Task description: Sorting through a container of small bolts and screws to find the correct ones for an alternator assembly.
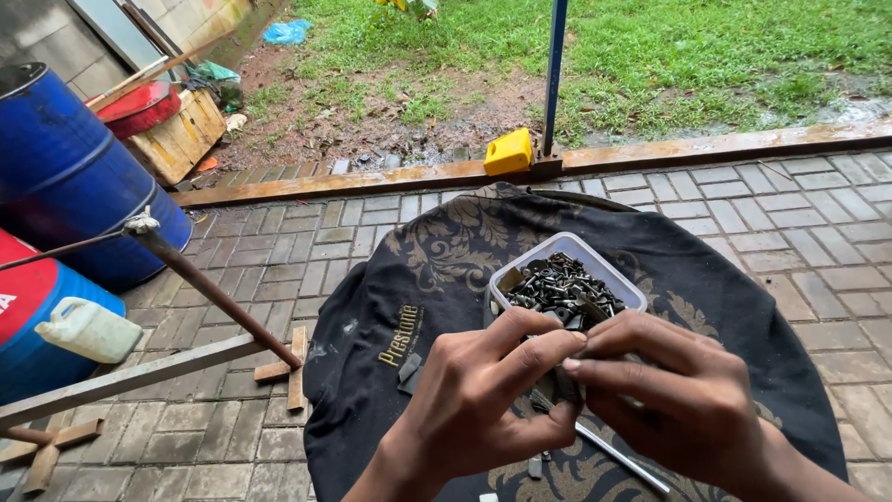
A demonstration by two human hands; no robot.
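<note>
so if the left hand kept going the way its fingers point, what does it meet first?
The left hand points right, so it meets the right hand first; their fingertips already pinch a small dark piece together. Depth looks matched.

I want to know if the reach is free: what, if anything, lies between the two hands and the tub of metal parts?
Nothing visible does. The left hand and right hand pinch a small dark part together just in front of the tub, which stands open on the black cloth, with no lid or other thing between.

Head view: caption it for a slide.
Both hands pinch a small dark metal piece beside a plastic tub of metal parts on a black cloth.
</note>
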